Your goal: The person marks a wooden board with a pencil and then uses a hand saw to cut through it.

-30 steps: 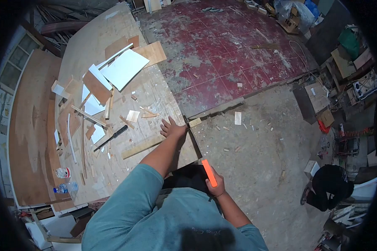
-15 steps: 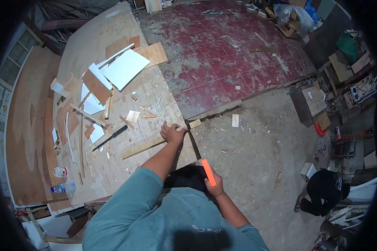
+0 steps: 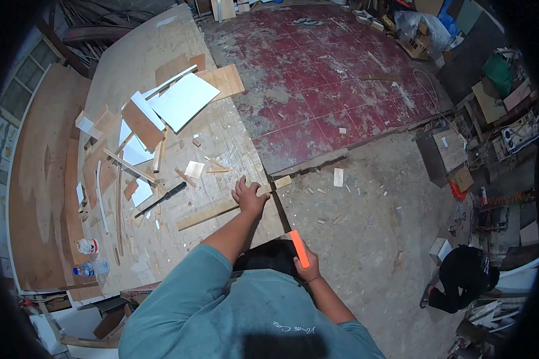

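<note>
My left hand (image 3: 250, 196) presses down on a long wooden strip (image 3: 206, 215) that lies across the right edge of the plywood table (image 3: 221, 137). The strip's far end sticks out past that edge, over the floor. The fingers of this hand are spread. Beside the table's near corner, my right hand (image 3: 307, 265) is closed around an orange tool (image 3: 299, 248) held close to my body; what the tool is, I cannot tell. A black tool (image 3: 161, 199) rests on the table, left of the strip.
White panels (image 3: 185, 102) and brown boards (image 3: 142, 124) lie at the table's back. Bottles (image 3: 84, 269) stand at its near left. Wood scraps dot the concrete floor (image 3: 365, 239). Another person (image 3: 463, 278) crouches at the lower right, beside a white box (image 3: 440, 250).
The view has shifted slightly. My left hand's fingers have spread a little more on the strip. My right hand still holds the orange tool in nearly the same place.
</note>
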Demonstrator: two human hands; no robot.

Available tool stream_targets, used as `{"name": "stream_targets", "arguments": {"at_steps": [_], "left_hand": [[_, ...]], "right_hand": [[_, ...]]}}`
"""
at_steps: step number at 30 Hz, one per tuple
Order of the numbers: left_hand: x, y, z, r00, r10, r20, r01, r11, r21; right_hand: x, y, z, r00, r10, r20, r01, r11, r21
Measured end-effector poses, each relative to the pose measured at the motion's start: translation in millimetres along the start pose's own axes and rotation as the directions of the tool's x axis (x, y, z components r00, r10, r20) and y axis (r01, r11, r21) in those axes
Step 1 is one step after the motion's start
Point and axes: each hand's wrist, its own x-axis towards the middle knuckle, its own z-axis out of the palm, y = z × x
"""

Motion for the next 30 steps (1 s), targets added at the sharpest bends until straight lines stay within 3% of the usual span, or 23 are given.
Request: {"name": "stream_targets", "arguments": {"at_steps": [5, 8, 10, 13, 26, 28, 30], "left_hand": [[-0.2, 0.3, -3.8, 1.0, -0.028, 0.008, 0.028, 1.0, 0.01], [8.8, 23.7, -7.9, 0.989, -0.1, 0.11, 0.086, 0.987, 0.133], [26.5, 28.3, 10.7, 0.928, -0.332, 0.167, 0.332, 0.943, 0.032], [32.3, 36.6, 11.4, 0.867, -0.418, 0.27, 0.39, 0.908, 0.151], [35.6, 45.6, 7.4, 0.839, -0.452, 0.303, 0.421, 0.892, 0.167], [37.9, 45.6, 7.1, 0.816, -0.462, 0.346, 0.419, 0.887, 0.196], [38.9, 43.2, 10.0, 0.818, -0.458, 0.347, 0.414, 0.889, 0.197]], "right_hand": [[5.9, -1.6, 1.2, 1.0, -0.024, 0.006, 0.024, 1.0, 0.018], [4.3, 1.4, 4.4, 1.0, 0.013, 0.011, -0.013, 0.999, 0.038], [4.0, 0.9, 5.3, 1.0, 0.013, 0.013, -0.013, 0.999, 0.03], [6.8, -4.7, 3.2, 1.0, -0.005, 0.004, 0.005, 1.0, -0.015], [-33.3, -9.6, -29.7, 0.995, 0.066, 0.08, -0.064, 0.998, -0.023], [-42.4, -12.6, -36.3, 0.983, 0.146, 0.115, -0.143, 0.989, -0.035], [-34.1, -7.3, -33.5, 0.989, 0.11, 0.101, -0.109, 0.994, -0.02]]}}
